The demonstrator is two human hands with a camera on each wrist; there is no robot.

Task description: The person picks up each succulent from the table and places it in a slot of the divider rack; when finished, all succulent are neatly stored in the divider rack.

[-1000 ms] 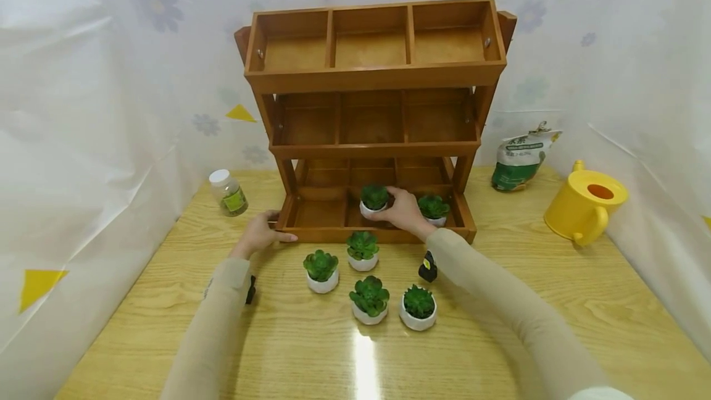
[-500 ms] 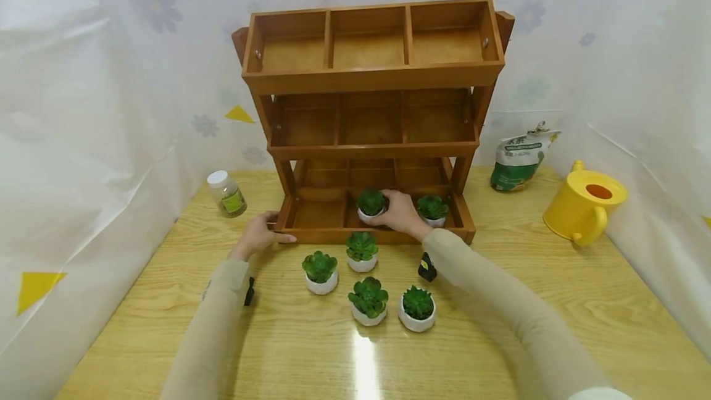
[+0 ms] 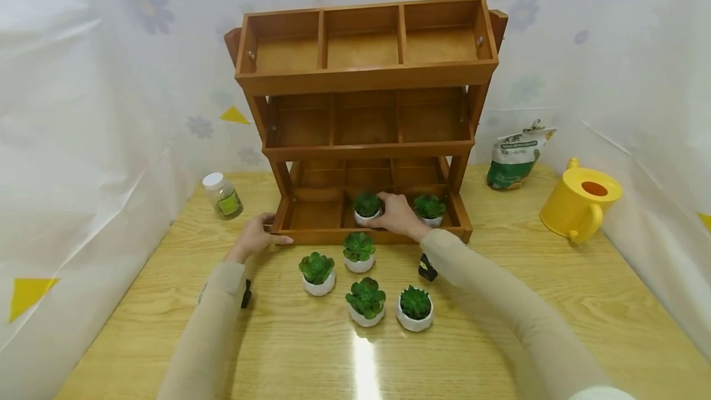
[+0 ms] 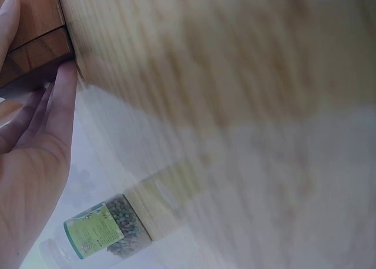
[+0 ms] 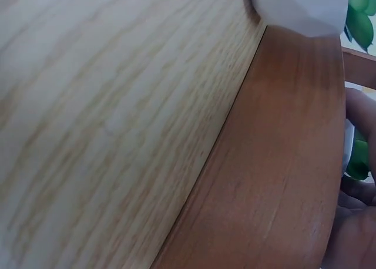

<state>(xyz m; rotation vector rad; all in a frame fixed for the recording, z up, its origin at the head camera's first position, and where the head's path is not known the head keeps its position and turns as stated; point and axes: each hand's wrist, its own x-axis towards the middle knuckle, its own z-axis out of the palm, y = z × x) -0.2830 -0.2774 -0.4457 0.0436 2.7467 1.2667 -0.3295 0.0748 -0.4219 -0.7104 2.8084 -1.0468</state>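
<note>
My right hand [image 3: 397, 215] holds a small potted succulent [image 3: 366, 205] by its white pot, inside the bottom tier's middle compartment of a brown wooden plant shelf [image 3: 366, 79]. A second potted succulent [image 3: 429, 208] sits in the right compartment. At the shelf's lower left corner, my left hand [image 3: 255, 237] grips the wood, thumb along the front and fingers at the side; the left wrist view shows these fingers [image 4: 61, 107] against the wooden end [image 4: 41, 51]. In the right wrist view, the held succulent [image 5: 358, 157] is mostly hidden behind the front board [image 5: 276, 157] and my fingers.
Several potted succulents stand before the shelf, among them one near its front board [image 3: 358, 252] and one closer to me [image 3: 415, 308]. A white-lidded jar [image 3: 223, 196] is at the left. A green-and-white bag [image 3: 518, 156] and yellow watering can [image 3: 580, 202] stand at the right.
My right hand has moved the succulent slightly left and lower in the middle compartment. My left hand keeps its grip on the shelf corner. The head view has shifted slightly.
</note>
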